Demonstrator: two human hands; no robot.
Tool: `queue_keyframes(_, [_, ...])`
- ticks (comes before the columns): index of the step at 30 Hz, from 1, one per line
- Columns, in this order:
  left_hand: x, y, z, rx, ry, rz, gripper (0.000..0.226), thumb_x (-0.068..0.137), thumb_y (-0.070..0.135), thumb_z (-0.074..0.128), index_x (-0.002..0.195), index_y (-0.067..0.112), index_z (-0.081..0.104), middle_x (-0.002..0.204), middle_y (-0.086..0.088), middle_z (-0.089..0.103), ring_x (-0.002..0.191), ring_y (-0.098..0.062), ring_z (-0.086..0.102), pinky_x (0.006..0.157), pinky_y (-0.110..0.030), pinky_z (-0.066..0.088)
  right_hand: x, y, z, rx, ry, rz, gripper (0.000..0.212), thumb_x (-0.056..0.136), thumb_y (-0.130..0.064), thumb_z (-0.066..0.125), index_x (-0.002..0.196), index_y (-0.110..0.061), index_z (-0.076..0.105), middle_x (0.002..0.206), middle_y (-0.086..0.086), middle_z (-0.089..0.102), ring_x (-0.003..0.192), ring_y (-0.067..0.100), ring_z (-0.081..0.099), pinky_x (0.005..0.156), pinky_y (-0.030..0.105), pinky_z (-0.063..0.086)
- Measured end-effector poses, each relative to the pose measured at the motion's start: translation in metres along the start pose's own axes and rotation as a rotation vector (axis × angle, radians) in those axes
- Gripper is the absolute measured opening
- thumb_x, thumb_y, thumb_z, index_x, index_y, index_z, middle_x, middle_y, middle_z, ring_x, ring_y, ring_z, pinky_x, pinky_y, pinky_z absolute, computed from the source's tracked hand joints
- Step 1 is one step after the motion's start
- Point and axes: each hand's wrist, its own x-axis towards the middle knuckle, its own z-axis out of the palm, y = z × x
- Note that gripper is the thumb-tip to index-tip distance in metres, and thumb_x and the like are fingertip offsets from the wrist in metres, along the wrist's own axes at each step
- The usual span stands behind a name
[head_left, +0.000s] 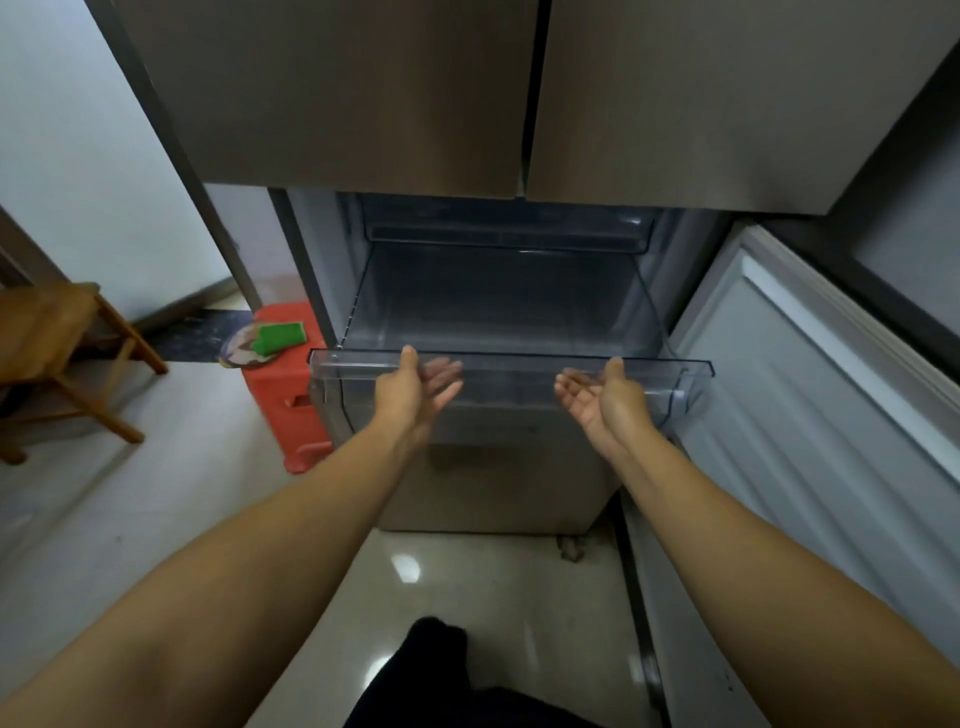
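Note:
A clear plastic freezer drawer (509, 364) is pulled out of the lower compartment of a steel-fronted fridge (363, 104); nothing shows inside it. My left hand (415, 389) is at the drawer's front lip left of centre, palm turned inward, fingers straight and blurred, thumb up against the rim. My right hand (602, 395) is palm-up just under the front lip right of centre, fingers relaxed and spread. Neither hand grips anything. A second clear bin (509, 228) sits deeper inside above.
The lower fridge door (810, 395) stands swung wide on the right. A red plastic stool (291, 395) left of the fridge carries a round dish with a green item (280, 338). A wooden chair (52, 353) stands far left. Glossy tile floor (493, 597) lies below.

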Motion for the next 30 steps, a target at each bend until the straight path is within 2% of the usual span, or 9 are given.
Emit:
queue_keyframes(3, [0.027, 0.021, 0.003, -0.07, -0.082, -0.098, 0.018, 0.102, 0.009, 0.034, 0.097, 0.002, 0.05, 0.111, -0.017, 0.057, 0.115, -0.029, 0.057, 0.093, -0.044, 0.047, 0.021, -0.015, 0.018, 0.042, -0.04, 0.054, 0.029, 0.106, -0.024, 0.032, 0.117, 0.001, 0.044, 0.083, 0.02, 0.056, 0.074, 0.027, 0.06, 0.047, 0.032, 0.058])
queue_keyframes(5, [0.042, 0.031, 0.006, -0.09, -0.127, -0.147, 0.021, 0.097, -0.001, 0.031, 0.1, 0.002, 0.051, 0.117, -0.019, 0.057, 0.121, -0.03, 0.053, 0.093, -0.045, 0.047, 0.03, -0.029, 0.024, 0.041, -0.073, 0.097, 0.017, 0.103, -0.01, 0.035, 0.101, 0.002, 0.048, 0.085, 0.02, 0.054, 0.078, 0.027, 0.059, 0.059, 0.038, 0.06])
queue_keyframes(9, [0.077, 0.041, 0.018, -0.073, -0.121, -0.154, 0.03, 0.09, -0.011, 0.024, 0.097, 0.003, 0.05, 0.111, -0.016, 0.057, 0.113, -0.03, 0.055, 0.091, -0.045, 0.047, 0.059, -0.039, 0.04, 0.019, -0.079, 0.113, 0.025, 0.091, 0.012, 0.027, 0.09, -0.001, 0.048, 0.086, 0.018, 0.052, 0.083, 0.028, 0.057, 0.083, 0.046, 0.049])
queue_keyframes(14, [0.134, 0.06, 0.042, -0.044, -0.079, -0.179, 0.026, 0.093, -0.009, 0.025, 0.092, 0.002, 0.048, 0.105, -0.02, 0.057, 0.093, -0.029, 0.06, 0.098, -0.051, 0.045, 0.102, -0.058, 0.071, 0.012, -0.001, 0.107, 0.056, 0.09, 0.016, 0.018, 0.142, 0.004, 0.03, 0.107, 0.027, 0.052, 0.111, 0.036, 0.053, 0.098, 0.054, 0.04])
queue_keyframes(17, [0.158, 0.07, 0.053, -0.074, -0.081, -0.214, 0.025, 0.097, -0.005, 0.026, 0.093, 0.003, 0.049, 0.097, -0.018, 0.056, 0.093, -0.03, 0.058, 0.105, -0.054, 0.038, 0.13, -0.066, 0.09, 0.039, 0.044, 0.11, 0.046, 0.091, 0.015, 0.015, 0.125, 0.006, 0.045, 0.132, 0.032, 0.047, 0.132, 0.04, 0.042, 0.1, 0.056, 0.036])
queue_keyframes(21, [0.181, 0.082, 0.065, -0.003, -0.095, -0.216, 0.05, 0.093, -0.013, 0.019, 0.132, 0.005, 0.045, 0.13, -0.016, 0.053, 0.132, -0.032, 0.044, 0.098, -0.05, 0.04, 0.154, -0.073, 0.11, -0.028, 0.043, 0.104, 0.05, 0.092, 0.015, 0.014, 0.137, 0.009, 0.036, 0.142, 0.026, 0.041, 0.133, 0.041, 0.041, 0.089, 0.05, 0.045])
queue_keyframes(24, [0.191, 0.082, 0.072, 0.009, -0.074, -0.23, 0.054, 0.092, -0.015, 0.021, 0.137, 0.006, 0.042, 0.143, -0.016, 0.045, 0.133, -0.032, 0.044, 0.098, -0.049, 0.041, 0.162, -0.071, 0.118, -0.012, 0.045, 0.09, 0.039, 0.093, 0.017, 0.015, 0.098, 0.006, 0.052, 0.125, 0.028, 0.048, 0.121, 0.042, 0.05, 0.094, 0.052, 0.045])
queue_keyframes(27, [0.192, 0.081, 0.069, 0.112, -0.051, -0.225, 0.048, 0.094, -0.012, 0.026, 0.137, 0.005, 0.042, 0.135, -0.017, 0.05, 0.13, -0.029, 0.048, 0.096, -0.045, 0.044, 0.165, -0.071, 0.111, -0.015, 0.034, 0.106, 0.041, 0.093, 0.016, 0.014, 0.113, 0.008, 0.049, 0.131, 0.027, 0.049, 0.122, 0.04, 0.051, 0.097, 0.051, 0.045])
queue_keyframes(30, [0.182, 0.082, 0.067, 0.202, -0.054, -0.247, 0.042, 0.099, -0.003, 0.028, 0.139, 0.004, 0.038, 0.109, -0.014, 0.056, 0.122, -0.029, 0.053, 0.099, -0.045, 0.043, 0.15, -0.074, 0.103, -0.087, 0.012, 0.115, 0.03, 0.102, 0.004, 0.022, 0.116, 0.003, 0.048, 0.127, 0.028, 0.055, 0.087, 0.031, 0.061, 0.09, 0.045, 0.048])
